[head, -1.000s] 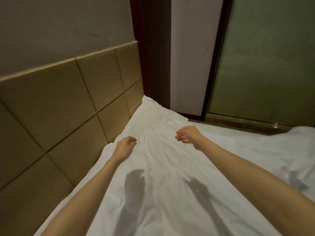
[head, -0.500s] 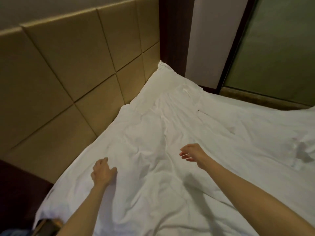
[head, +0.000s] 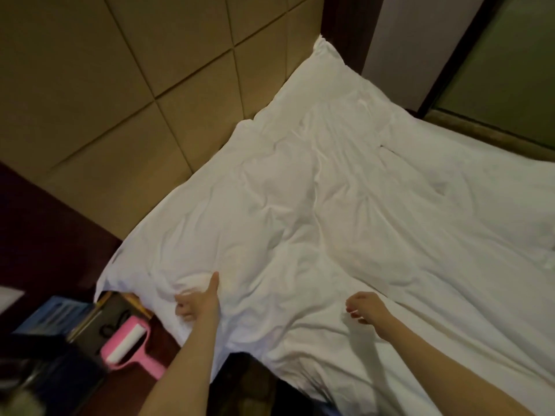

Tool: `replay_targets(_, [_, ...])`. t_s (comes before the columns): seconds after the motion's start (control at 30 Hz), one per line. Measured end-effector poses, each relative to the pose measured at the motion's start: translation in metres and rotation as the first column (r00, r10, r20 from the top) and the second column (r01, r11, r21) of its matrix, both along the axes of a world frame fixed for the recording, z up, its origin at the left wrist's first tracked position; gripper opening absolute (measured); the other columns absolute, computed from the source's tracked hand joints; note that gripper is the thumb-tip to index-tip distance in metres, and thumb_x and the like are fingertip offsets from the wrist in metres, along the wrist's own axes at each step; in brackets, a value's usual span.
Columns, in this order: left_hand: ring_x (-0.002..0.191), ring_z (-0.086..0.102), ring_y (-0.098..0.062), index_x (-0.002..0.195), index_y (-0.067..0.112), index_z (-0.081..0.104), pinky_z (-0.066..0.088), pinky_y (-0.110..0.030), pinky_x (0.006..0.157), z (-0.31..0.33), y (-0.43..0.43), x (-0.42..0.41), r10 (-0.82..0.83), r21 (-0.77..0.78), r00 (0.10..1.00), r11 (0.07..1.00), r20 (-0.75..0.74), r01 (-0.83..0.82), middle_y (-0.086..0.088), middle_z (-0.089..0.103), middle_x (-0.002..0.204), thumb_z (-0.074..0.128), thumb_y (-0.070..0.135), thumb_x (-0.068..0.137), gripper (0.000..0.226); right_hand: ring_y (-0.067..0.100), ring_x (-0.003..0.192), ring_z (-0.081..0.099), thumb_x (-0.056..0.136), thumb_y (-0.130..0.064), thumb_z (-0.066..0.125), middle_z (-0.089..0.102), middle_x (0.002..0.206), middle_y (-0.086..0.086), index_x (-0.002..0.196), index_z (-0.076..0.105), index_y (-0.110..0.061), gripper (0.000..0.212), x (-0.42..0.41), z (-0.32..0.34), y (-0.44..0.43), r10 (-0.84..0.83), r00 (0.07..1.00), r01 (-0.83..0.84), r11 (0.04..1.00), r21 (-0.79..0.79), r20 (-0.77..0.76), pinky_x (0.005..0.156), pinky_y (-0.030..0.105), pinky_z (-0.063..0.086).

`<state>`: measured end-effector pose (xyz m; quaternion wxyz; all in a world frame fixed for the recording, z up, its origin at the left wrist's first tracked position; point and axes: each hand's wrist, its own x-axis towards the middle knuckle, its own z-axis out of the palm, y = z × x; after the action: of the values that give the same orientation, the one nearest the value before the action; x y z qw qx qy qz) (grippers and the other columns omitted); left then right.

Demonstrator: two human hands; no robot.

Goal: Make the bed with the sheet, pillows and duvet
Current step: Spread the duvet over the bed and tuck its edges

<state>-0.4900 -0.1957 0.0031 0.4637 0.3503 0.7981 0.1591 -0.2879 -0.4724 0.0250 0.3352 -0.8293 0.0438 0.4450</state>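
L hand & R hand have pulled back from the pillow end to the near edge: L now bunches the duvet by its corner, R hovers loosely curled, empty, so prob. straightening next; padded headboard behind, pink lint roller on side surface.

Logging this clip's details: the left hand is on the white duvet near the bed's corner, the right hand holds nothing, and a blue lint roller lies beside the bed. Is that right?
Not quite: the lint roller is pink, not blue, as the head view shows. The rest stands: left hand on the white duvet near the corner, right hand holding nothing.
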Motion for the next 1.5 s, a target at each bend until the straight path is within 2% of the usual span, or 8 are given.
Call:
replay_targets(0.1, [0.133, 0.034, -0.039, 0.146, 0.001, 0.013, 0.031, -0.047, 0.111, -0.015, -0.007, -0.018, -0.103, -0.030, 0.989, 0.994, 0.105, 0.107, -0.022, 0.026, 0.148, 0.075, 0.044, 0.076, 0.103, 0.022, 0.069, 0.059, 0.086, -0.005, 0.057, 0.065, 0.077, 0.010, 0.081, 0.064, -0.006, 0.009, -0.009, -0.001, -0.007, -0.002, 1.000, 0.002, 1.000, -0.002, 0.006, 0.061, 0.025, 0.045])
replay_targets(0.23, [0.119, 0.053, -0.032, 0.140, 0.004, 0.041, 0.043, -0.045, 0.104, -0.012, -0.013, -0.037, -0.273, 0.110, 0.909, 0.962, 0.315, 0.251, -0.016, 0.051, 0.137, 0.059, 0.023, 0.092, 0.055, 0.021, 0.070, 0.058, 0.085, -0.004, 0.057, 0.066, 0.081, 0.011, 0.079, 0.064, -0.007, 0.010, -0.025, 0.001, -0.012, 0.039, 0.999, -0.039, 0.999, 0.018, 0.007, 0.060, 0.025, 0.045])
replay_targets(0.43, [0.113, 0.050, -0.022, 0.141, 0.007, 0.040, 0.044, -0.038, 0.097, 0.043, -0.017, -0.060, -0.311, 0.344, 0.856, 0.923, 0.413, 0.169, -0.001, 0.051, 0.129, 0.048, 0.009, 0.098, 0.044, 0.027, 0.091, 0.059, 0.084, -0.009, 0.061, 0.063, 0.093, 0.010, 0.081, 0.063, -0.012, 0.005, -0.040, 0.010, -0.019, 0.188, 0.979, -0.190, 0.981, 0.029, 0.073, 0.080, 0.036, 0.048])
replay_targets(0.6, [0.113, 0.055, -0.032, 0.135, 0.008, 0.049, 0.047, -0.052, 0.097, 0.057, 0.007, -0.127, -0.177, 0.358, 0.960, 0.929, 0.217, 0.091, -0.013, 0.056, 0.129, 0.046, 0.014, 0.091, 0.044, 0.024, 0.101, 0.055, 0.085, -0.012, 0.062, 0.059, 0.113, 0.009, 0.116, 0.060, -0.008, 0.031, -0.047, 0.014, -0.029, 0.356, 0.931, -0.359, 0.933, 0.031, 0.076, 0.080, 0.028, 0.042])
replay_targets(0.7, [0.114, 0.053, -0.038, 0.131, -0.001, 0.048, 0.046, -0.052, 0.098, 0.060, -0.006, -0.169, -0.127, 0.350, 0.991, 0.928, -0.032, 0.130, -0.023, 0.053, 0.130, 0.046, 0.017, 0.093, 0.043, 0.026, 0.117, 0.051, 0.088, -0.015, 0.061, 0.055, 0.129, 0.011, 0.126, 0.055, -0.007, 0.039, -0.059, 0.013, -0.037, 0.414, 0.907, -0.418, 0.908, 0.041, 0.076, 0.088, 0.028, 0.040])
replay_targets(0.9, [0.118, 0.048, -0.040, 0.132, -0.005, 0.045, 0.042, -0.044, 0.100, 0.065, -0.070, -0.165, -0.318, 0.328, 0.924, 0.868, -0.210, 0.373, -0.025, 0.047, 0.133, 0.054, 0.008, 0.093, 0.042, 0.028, 0.123, 0.048, 0.088, -0.013, 0.061, 0.050, 0.136, 0.012, 0.131, 0.053, -0.009, 0.044, -0.089, 0.008, -0.049, 0.447, 0.894, -0.448, 0.891, 0.074, 0.037, 0.092, 0.028, 0.038])
replay_targets(1.27, [0.127, 0.045, -0.029, 0.133, 0.006, 0.049, 0.037, -0.035, 0.104, 0.033, -0.150, -0.053, -0.819, 0.266, 0.543, 0.491, -0.186, 0.830, -0.013, 0.045, 0.140, 0.050, 0.008, 0.096, 0.037, 0.027, 0.111, 0.055, 0.085, -0.013, 0.062, 0.057, 0.127, 0.014, 0.121, 0.059, -0.008, 0.036, -0.045, 0.011, -0.119, 0.224, 0.970, -0.224, 0.975, -0.011, 0.099, 0.085, 0.027, 0.041])
replay_targets(1.5, [0.137, 0.034, -0.025, 0.142, 0.014, 0.038, 0.030, -0.040, 0.105, 0.007, -0.154, 0.027, -0.907, 0.074, 0.058, 0.030, -0.416, 0.997, -0.006, 0.029, 0.153, 0.051, 0.021, 0.095, 0.049, 0.032, 0.118, 0.051, 0.089, -0.012, 0.059, 0.052, 0.132, 0.017, 0.130, 0.050, -0.005, 0.043, -0.020, -0.007, -0.158, 0.017, 0.993, -0.008, 0.997, -0.080, 0.116, 0.092, 0.033, 0.041])
